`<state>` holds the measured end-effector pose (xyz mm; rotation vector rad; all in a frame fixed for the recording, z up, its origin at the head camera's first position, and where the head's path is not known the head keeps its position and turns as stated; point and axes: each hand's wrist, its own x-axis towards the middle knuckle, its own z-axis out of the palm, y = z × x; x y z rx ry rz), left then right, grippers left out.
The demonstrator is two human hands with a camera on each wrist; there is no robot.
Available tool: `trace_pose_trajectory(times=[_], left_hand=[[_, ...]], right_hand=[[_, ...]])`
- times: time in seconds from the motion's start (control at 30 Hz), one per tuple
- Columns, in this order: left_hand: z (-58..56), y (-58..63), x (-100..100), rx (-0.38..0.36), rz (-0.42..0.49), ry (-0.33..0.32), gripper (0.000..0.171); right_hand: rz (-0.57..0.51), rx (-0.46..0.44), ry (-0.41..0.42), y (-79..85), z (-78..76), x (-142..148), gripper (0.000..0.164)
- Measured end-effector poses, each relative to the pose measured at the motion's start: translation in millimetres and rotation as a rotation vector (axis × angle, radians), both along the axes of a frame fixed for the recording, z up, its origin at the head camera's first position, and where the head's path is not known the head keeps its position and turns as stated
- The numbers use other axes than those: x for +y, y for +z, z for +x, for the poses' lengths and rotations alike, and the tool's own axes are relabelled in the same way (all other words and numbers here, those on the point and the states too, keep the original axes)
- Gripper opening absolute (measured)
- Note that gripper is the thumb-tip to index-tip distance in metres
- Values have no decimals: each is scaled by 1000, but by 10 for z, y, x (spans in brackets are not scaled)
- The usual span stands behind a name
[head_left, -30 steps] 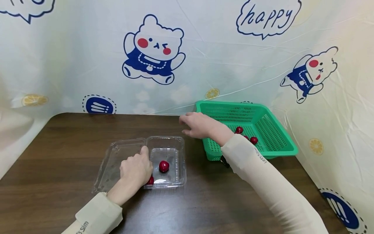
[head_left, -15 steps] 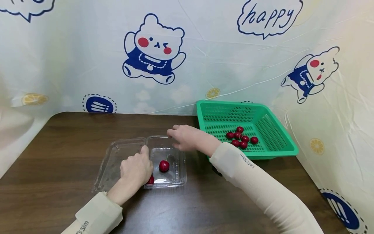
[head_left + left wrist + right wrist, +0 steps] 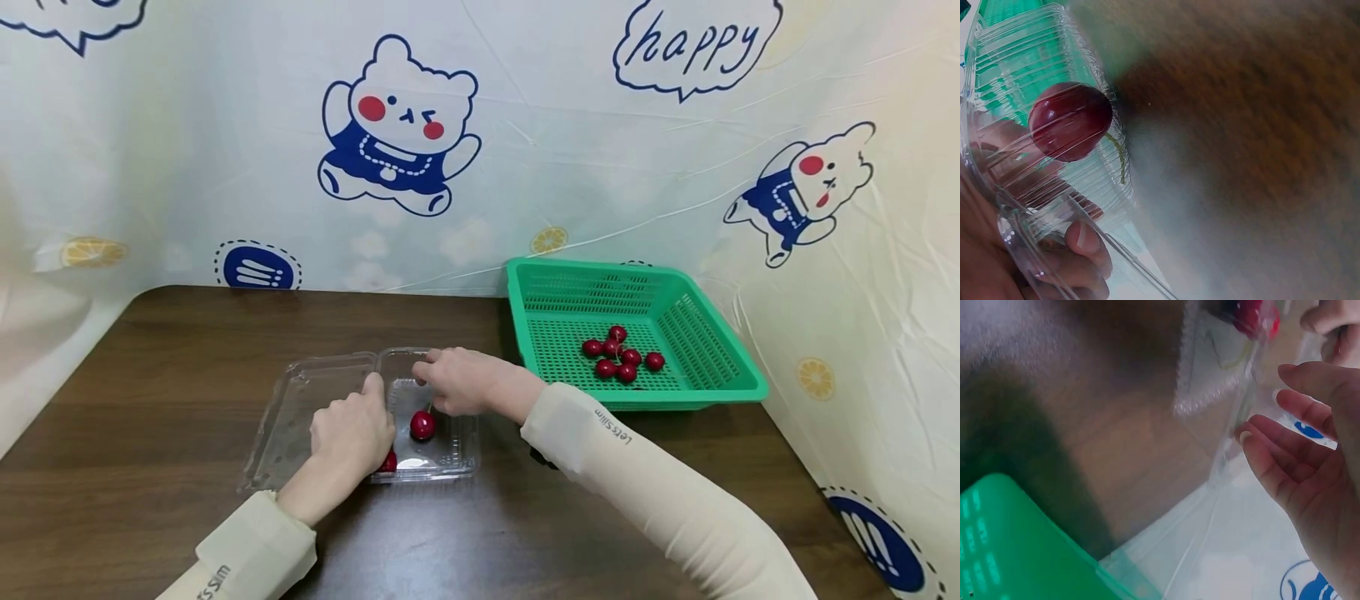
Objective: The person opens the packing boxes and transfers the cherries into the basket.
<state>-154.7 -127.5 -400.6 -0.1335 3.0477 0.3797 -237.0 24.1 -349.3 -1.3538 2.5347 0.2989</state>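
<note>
A clear plastic clamshell box [image 3: 408, 467] lies open on the table, its lid [image 3: 277, 433] folded out to the left. My left hand [image 3: 351, 433] grips the box along its hinge side, with the index finger stretched forward. One stemmed cherry [image 3: 422, 426] sits in the box, seen through the ribbed plastic in the left wrist view. Another cherry [image 3: 388, 461] is partly hidden by the left hand. My right hand [image 3: 467, 381] hovers over the back right of the box, just behind the first cherry. Its fingers [image 3: 1266, 462] are loosely bent and hold nothing in the right wrist view.
A green perforated basket [image 3: 675, 398] stands at the back right, with several cherries [image 3: 627, 373] on its bottom. A printed curtain [image 3: 525, 167] hangs behind the brown table [image 3: 187, 375] and along its right side.
My right hand has come from the basket's left edge leftward and toward me, over the box. The basket's cherries are uncovered. My left hand has stayed in place.
</note>
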Motion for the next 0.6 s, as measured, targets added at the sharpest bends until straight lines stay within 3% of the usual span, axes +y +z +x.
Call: trace_pose_trajectory(times=[0.6], left_hand=[[3,-13,10,19,0,11,18]], right_hand=[[-12,40,116,-217,186,-50,19]])
